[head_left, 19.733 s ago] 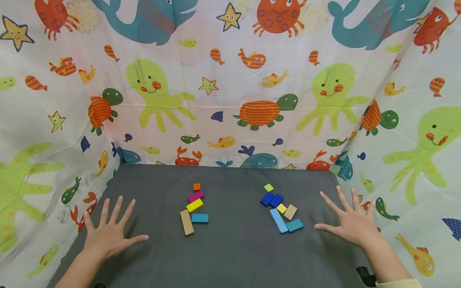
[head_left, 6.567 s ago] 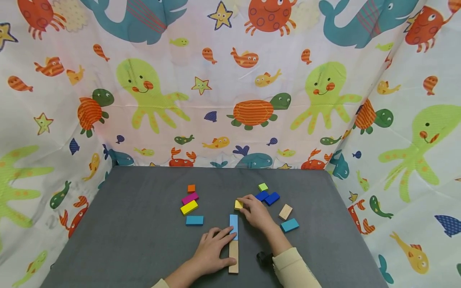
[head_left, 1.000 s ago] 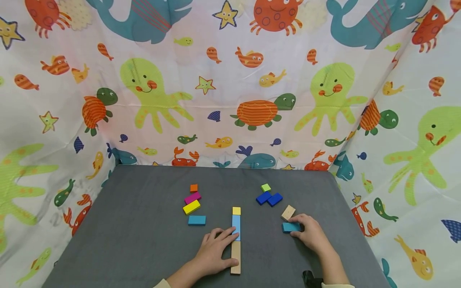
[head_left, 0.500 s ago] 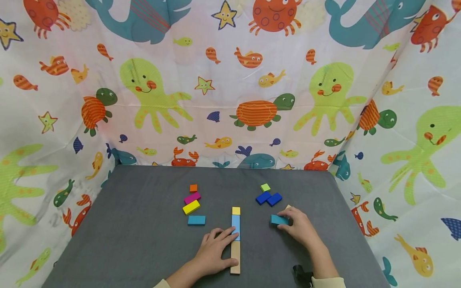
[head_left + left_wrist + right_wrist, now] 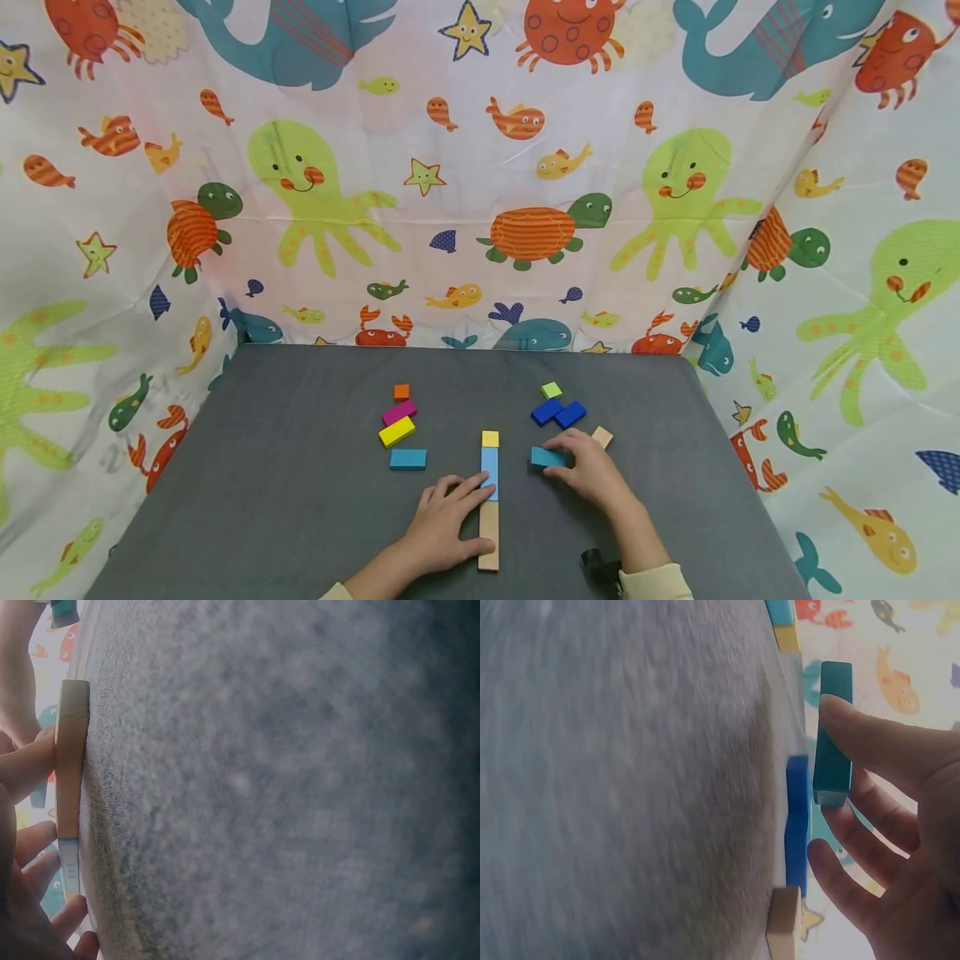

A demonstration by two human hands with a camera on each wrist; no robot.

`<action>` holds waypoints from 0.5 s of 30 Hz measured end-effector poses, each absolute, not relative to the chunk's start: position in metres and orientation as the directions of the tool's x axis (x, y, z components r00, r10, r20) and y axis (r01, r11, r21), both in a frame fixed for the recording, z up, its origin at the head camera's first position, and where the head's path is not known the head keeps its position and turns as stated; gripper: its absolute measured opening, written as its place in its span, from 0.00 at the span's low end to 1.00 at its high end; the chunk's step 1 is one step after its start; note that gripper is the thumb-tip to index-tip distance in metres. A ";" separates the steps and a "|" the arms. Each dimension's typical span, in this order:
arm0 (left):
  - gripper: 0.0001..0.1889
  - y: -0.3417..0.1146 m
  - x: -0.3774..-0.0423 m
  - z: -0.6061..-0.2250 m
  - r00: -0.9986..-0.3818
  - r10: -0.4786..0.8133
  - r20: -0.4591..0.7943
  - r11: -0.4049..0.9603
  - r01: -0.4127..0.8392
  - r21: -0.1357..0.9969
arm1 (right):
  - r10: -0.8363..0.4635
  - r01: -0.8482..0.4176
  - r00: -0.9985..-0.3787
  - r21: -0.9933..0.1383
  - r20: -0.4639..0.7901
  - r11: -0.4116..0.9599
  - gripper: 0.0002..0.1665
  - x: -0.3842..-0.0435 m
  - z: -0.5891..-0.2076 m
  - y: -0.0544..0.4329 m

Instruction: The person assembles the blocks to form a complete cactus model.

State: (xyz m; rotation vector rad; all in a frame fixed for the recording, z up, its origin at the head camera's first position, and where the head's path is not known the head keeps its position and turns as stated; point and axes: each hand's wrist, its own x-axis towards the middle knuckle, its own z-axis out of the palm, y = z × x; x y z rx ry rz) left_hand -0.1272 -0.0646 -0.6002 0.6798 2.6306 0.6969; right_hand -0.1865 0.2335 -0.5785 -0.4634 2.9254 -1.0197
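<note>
A line of blocks runs away from me mid-table: a long wooden block (image 5: 488, 542) nearest, a light blue block (image 5: 489, 462) beyond it, and a small yellow block (image 5: 490, 438) at the far end. My left hand (image 5: 444, 527) rests along its left side, thumb at the wooden block and fingertips at the light blue one. To the right of the line, my right hand (image 5: 592, 473) pinches a teal block (image 5: 546, 457) between thumb and fingers. The right wrist view shows the teal block (image 5: 834, 761) raised above the table surface.
Left of the line lie orange (image 5: 402, 392), magenta (image 5: 399, 412), yellow (image 5: 397, 432) and teal (image 5: 408, 459) blocks. On the right are a green block (image 5: 551, 390), two dark blue blocks (image 5: 571, 413) and a wooden block (image 5: 602, 436) partly behind my right hand. Patterned cloth surrounds the grey table (image 5: 315, 500).
My right hand has picked up the teal block from the right and carried it leftward, closer to the line. My left hand has stayed in place.
</note>
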 end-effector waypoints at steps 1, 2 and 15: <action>0.42 -0.065 -0.128 -0.600 -0.829 0.524 -0.194 0.767 0.360 0.531 | -0.278 -0.274 -0.956 -0.608 0.089 0.745 0.18 -0.187 -0.579 0.231; 0.42 -0.065 -0.128 -0.599 -0.829 0.525 -0.195 0.766 0.360 0.533 | -0.278 -0.275 -0.956 -0.607 0.091 0.746 0.18 -0.187 -0.580 0.228; 0.42 -0.066 -0.128 -0.601 -0.824 0.535 -0.187 0.752 0.362 0.551 | -0.288 -0.263 -0.955 -0.628 0.065 0.732 0.19 -0.192 -0.582 0.206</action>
